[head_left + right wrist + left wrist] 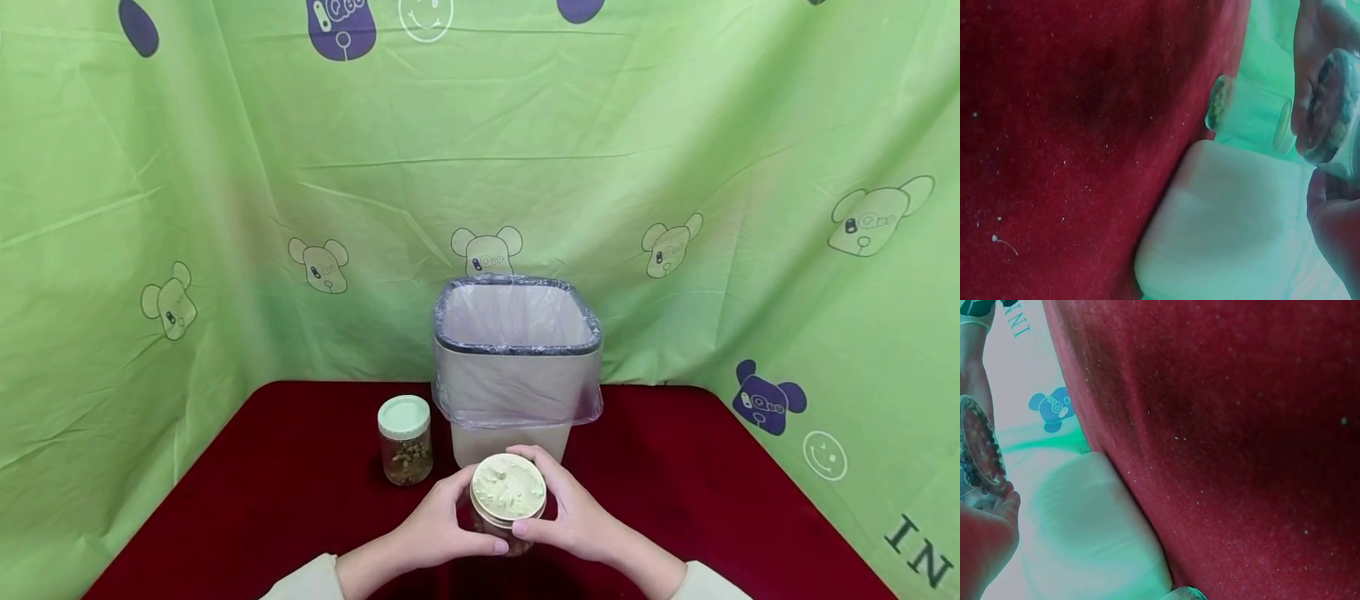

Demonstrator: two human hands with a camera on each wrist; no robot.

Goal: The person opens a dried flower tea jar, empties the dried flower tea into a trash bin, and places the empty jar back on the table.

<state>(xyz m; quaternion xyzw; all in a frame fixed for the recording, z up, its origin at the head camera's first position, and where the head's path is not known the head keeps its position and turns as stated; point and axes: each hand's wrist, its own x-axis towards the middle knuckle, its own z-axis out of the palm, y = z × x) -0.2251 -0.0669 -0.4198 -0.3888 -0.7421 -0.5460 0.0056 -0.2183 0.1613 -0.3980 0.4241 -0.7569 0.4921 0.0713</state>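
Observation:
Both hands hold a clear jar (514, 543) upright above the front of the table. Its pale cream lid (508, 487) has a bumpy top. My left hand (435, 521) curls round the jar from the left, and my right hand (566, 508) grips it from the right, thumb near the lid's lower edge. From the wrist views I see the base of this jar (982, 447), with small dark pieces inside; the base is off the cloth. Left of the bin stands a second jar (407, 458) with a pale green lid (403, 416) and small greenish-brown pieces in it.
A whitish bin (513, 387) with a dark rim and a translucent purple liner (517, 312) stands just behind the hands. Dark red cloth (300, 500) covers the table. Green printed curtains (375, 183) hang at the back and both sides.

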